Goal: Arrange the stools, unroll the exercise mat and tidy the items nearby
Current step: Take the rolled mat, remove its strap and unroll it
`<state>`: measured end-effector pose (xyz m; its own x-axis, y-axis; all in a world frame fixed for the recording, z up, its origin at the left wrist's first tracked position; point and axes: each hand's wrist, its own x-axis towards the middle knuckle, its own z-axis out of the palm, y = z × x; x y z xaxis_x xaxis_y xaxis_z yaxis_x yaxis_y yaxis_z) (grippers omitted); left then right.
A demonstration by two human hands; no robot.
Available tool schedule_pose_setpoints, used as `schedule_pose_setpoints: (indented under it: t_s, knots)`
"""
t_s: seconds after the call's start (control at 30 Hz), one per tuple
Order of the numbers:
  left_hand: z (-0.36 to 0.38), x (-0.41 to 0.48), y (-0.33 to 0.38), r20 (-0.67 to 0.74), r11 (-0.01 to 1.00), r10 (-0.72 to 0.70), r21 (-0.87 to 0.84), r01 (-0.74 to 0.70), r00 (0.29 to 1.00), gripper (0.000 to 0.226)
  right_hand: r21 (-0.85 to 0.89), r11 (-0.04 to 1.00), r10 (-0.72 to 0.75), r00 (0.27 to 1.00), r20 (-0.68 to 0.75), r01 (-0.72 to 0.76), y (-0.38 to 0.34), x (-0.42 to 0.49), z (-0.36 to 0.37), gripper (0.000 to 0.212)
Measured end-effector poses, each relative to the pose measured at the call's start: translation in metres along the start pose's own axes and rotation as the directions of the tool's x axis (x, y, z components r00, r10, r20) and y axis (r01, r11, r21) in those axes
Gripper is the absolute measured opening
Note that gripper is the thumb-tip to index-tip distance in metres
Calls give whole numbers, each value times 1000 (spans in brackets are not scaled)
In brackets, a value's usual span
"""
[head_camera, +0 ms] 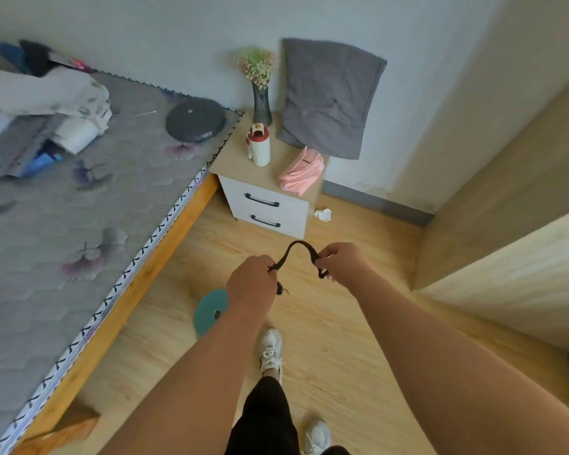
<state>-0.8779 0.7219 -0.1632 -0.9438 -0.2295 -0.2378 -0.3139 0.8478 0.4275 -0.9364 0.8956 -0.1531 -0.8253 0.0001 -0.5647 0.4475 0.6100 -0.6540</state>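
Observation:
Both my hands hold a short black strap (299, 249) above the wooden floor, in front of the bedside cabinet. My left hand (251, 284) pinches its left end, and a frayed bit hangs below the fist. My right hand (341, 261) pinches the right end, so the strap arches upward between them. A teal round disc (207, 310) lies on the floor under my left forearm, partly hidden by it. A dark round disc (195, 119) rests on the mattress near the bed's far corner.
The bed (79, 224) with a grey mattress and a pile of clothes fills the left. A bedside cabinet (266, 205) carries a vase, a white bottle (259, 145), a pink cloth (301, 174) and a grey cushion (329, 96). Crumpled paper (323, 214) lies beside it. A wardrobe (506, 208) stands right.

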Motion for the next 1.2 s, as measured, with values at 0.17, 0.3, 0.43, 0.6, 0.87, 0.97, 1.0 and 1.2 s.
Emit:
schedule_pose_setpoints:
  t_s: [0.17,0.3,0.43,0.6,0.87,0.97,1.0,1.2]
  knots:
    - [-30,104,5,26,1000,-4,19,3,1000,19,-14,999,29,999,-38,-29,-58,78,-10,6]
    - [-60,174,6,49,999,-9,41,7,999,14,-6,999,45,997,-55,-45,-104,130,-15,17]
    - [-76,235,12,21,998,0,66,-1,1000,18,-3,1000,24,998,-61,-24,-141,175,-25,9]
    - [-84,321,24,4,998,12,57,-13,1000,25,-73,997,-4,999,-40,1,-189,251,-51,18]
    - [-105,460,43,-100,979,-203,-51,199,974,15,-281,950,-127,991,53,137,-277,383,-78,11]
    - [-108,497,38,-144,964,-264,-80,254,954,13,-329,927,-158,982,99,182,-301,426,-70,9]
    - [-109,507,35,-145,962,-271,-75,262,952,15,-323,927,-165,981,102,190,-306,436,-66,10]
    - [-110,581,6,-95,956,-291,-72,285,952,26,-223,968,-99,992,79,115,-332,505,-34,11]
